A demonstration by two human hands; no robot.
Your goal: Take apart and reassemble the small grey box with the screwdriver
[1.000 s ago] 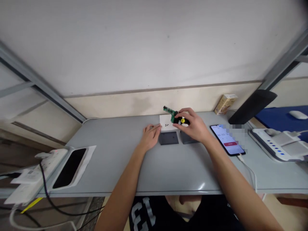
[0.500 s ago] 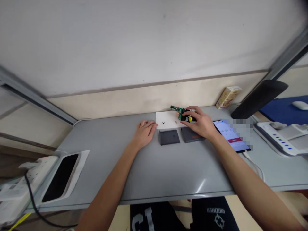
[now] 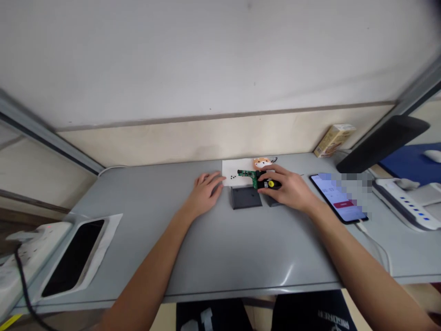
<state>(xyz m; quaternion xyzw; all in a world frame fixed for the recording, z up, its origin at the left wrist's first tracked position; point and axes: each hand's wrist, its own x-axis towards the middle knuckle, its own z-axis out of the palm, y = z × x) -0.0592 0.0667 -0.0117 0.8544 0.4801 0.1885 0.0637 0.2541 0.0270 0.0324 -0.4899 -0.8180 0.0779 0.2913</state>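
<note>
My right hand (image 3: 291, 188) grips a green circuit board (image 3: 248, 175) with a black part and a yellow button, just above a dark grey square cover (image 3: 245, 197). A second dark piece (image 3: 272, 201) is mostly hidden under that hand. My left hand (image 3: 204, 192) rests flat on the grey table (image 3: 213, 243), fingertips at the edge of a white paper sheet (image 3: 234, 171) that carries a few small black screws (image 3: 233, 176). An orange animal-shaped charm (image 3: 262, 162) lies at the sheet's far right corner.
A lit phone (image 3: 339, 198) with a white cable lies to the right, beyond it a white device with blue lights (image 3: 406, 202) and a black monitor stand (image 3: 382, 142). A small carton (image 3: 334, 139) leans by the wall. A black phone on paper (image 3: 74, 255) and a power strip (image 3: 20, 250) sit far left.
My right hand has lowered the circuit board toward me, over the dark covers. The orange charm has come into sight behind it. My left hand has stayed beside the paper.
</note>
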